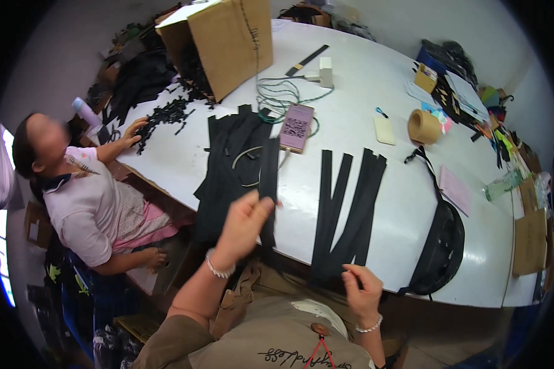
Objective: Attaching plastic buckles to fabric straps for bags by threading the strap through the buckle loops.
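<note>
My left hand [245,226] is closed in a pinch at a long black fabric strip [268,172], which lies along the right side of a thick pile of similar black strips [228,166]. A thin pale loop [235,165] rests on that pile. My right hand [362,294] is curled at the table's front edge, thumb and fingers drawn together. Just beyond it, a second group of black strips [364,197] fans out and hangs over the edge. Whatever is between the right fingers, if anything, is too small to make out.
A phone [297,128] with green cable lies beyond the pile. At the far left stands a cardboard box [231,52] of small black pieces; a co-worker's hand [134,132] touches some. To the right are a tape roll [424,126], black waist bag [440,246] and pink paper [454,189].
</note>
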Available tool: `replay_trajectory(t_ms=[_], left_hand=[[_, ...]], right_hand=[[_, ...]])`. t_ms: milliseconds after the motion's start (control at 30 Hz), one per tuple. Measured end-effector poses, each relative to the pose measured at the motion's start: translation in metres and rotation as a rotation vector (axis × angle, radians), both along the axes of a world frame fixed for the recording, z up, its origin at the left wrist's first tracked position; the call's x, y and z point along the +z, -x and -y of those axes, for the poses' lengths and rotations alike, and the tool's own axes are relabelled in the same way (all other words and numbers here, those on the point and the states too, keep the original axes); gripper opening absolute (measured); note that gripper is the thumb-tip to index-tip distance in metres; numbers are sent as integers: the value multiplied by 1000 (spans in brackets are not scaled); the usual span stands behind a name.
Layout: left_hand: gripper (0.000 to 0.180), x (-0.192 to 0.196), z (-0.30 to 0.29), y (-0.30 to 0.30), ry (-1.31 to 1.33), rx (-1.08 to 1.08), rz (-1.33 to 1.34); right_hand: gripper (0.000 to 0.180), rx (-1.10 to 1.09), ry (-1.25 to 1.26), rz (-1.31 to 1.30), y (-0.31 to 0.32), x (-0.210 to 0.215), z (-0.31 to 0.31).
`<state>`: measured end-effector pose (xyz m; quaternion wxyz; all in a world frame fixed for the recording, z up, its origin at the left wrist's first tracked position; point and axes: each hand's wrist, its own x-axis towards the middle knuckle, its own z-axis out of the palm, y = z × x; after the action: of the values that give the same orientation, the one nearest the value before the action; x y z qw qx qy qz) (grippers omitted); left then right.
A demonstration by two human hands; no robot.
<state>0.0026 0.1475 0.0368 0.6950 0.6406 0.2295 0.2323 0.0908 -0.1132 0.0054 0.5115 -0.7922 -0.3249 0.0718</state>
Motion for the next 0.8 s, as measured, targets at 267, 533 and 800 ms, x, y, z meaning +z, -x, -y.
replay_trajectory(t_ms=[267, 533, 800], left_hand=[[22, -35, -156, -25, -678, 331, -235], [23, -47, -183, -42, -834, 474, -258], [82, -127, -326, -2, -861, 982, -757]], right_hand=[[7, -313, 23, 175, -42, -52, 26], [5, -354, 85, 338, -42, -59, 21], [5, -385, 167, 325, -40, -60, 17]])
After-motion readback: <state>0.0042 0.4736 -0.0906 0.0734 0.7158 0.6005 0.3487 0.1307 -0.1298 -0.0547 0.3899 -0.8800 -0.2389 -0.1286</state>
